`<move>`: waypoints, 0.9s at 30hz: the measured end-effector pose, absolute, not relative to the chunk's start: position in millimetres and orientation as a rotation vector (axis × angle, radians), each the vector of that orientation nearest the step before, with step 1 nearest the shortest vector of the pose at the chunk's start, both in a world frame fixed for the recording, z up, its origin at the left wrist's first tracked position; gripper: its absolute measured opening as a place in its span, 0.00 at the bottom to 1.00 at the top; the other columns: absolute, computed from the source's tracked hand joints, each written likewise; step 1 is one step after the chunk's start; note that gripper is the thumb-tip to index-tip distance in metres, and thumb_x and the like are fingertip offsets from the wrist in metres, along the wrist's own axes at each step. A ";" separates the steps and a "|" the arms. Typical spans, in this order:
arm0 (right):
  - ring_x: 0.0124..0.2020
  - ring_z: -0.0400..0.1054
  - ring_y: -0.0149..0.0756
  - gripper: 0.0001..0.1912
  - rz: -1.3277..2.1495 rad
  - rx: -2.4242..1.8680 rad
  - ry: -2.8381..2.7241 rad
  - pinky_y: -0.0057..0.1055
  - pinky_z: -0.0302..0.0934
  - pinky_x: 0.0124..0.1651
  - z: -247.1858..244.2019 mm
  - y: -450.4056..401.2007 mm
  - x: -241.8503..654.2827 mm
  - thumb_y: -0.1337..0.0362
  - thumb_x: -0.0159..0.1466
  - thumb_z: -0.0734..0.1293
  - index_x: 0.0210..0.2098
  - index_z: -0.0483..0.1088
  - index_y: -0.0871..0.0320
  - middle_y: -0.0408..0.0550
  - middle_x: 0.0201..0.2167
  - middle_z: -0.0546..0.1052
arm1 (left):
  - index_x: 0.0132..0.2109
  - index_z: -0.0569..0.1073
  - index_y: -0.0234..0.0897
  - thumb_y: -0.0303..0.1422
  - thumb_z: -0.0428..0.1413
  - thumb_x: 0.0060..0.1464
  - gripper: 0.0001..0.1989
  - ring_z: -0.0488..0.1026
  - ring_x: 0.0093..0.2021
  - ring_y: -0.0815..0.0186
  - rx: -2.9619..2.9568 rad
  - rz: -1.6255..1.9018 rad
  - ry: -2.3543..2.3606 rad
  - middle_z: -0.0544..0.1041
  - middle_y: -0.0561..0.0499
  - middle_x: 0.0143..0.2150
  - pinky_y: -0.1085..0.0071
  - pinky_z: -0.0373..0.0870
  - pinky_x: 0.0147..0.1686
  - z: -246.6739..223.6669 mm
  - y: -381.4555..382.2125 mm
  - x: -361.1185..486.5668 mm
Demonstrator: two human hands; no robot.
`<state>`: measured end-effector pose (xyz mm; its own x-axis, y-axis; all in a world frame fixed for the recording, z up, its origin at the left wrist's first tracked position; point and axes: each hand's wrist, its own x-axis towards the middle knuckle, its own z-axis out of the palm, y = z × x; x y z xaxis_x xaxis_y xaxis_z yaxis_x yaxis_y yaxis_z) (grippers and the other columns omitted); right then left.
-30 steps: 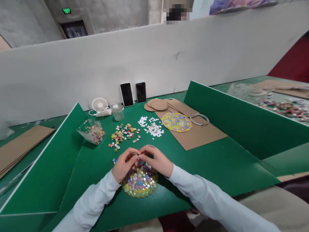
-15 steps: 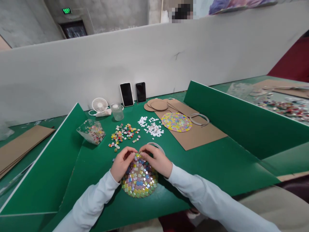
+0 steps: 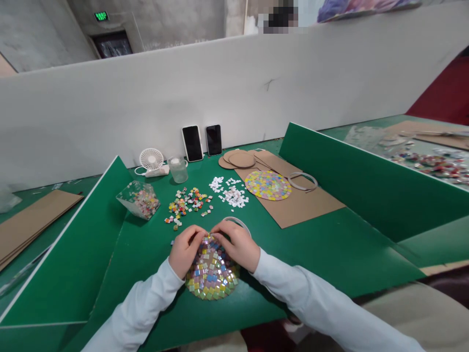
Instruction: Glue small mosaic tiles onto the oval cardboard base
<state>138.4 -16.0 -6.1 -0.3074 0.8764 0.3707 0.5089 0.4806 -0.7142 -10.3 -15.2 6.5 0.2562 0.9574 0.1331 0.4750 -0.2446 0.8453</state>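
Your left hand [image 3: 182, 253] and right hand [image 3: 240, 246] meet at the far rim of the tiled disc [image 3: 212, 282], each with thumb and finger brought close together; whether a tile is pinched between them, you can't tell from here; the disc lies flat on the green table [image 3: 271, 305] right in front of you, its far part partly under your hands.

Most of its visible face looks covered, with greenish-yellow tiles along the near edge and mixed colours further in; a small bare brown patch shows near the middle, so filling seems well along, with that gap open and the hidden part unjudged; being round, the disc has no clear long axis and points no particular way.

Just beyond your right hand lies a pale ring [image 3: 242, 224]; farther out sit the coloured tiles [image 3: 188, 201], the white tiles [image 3: 234, 196] and a second tiled disc [image 3: 268, 185] on cardboard [image 3: 300, 211].
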 end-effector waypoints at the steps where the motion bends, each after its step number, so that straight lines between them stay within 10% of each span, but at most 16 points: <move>1: 0.29 0.63 0.32 0.07 0.611 -1.145 -1.973 0.29 0.57 0.32 -6.1 -15.9 138.5 0.71 0.55 0.57 0.27 0.66 0.58 0.46 0.25 0.71 | 0.25 0.66 0.36 0.33 0.46 0.48 0.09 0.63 0.27 0.70 1.878 0.889 1.317 0.66 0.54 0.24 0.75 0.59 0.28 6.3 -15.0 -10.3; 27: 0.32 0.62 0.36 0.11 0.349 -1.135 -2.206 0.31 0.56 0.35 -11.6 -22.8 133.1 0.73 0.55 0.57 0.36 0.66 0.61 0.49 0.30 0.72 | 0.22 0.64 0.35 0.27 0.43 0.50 0.12 0.59 0.21 0.65 3.275 0.666 1.376 0.63 0.50 0.19 0.70 0.52 0.22 2.6 -20.9 -10.3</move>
<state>133.1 -22.8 -11.6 -0.4339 0.8026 0.4093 0.6370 0.5946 -0.4906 -10.3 -20.9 2.6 0.6619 0.5679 0.4892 0.7359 -0.6163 -0.2802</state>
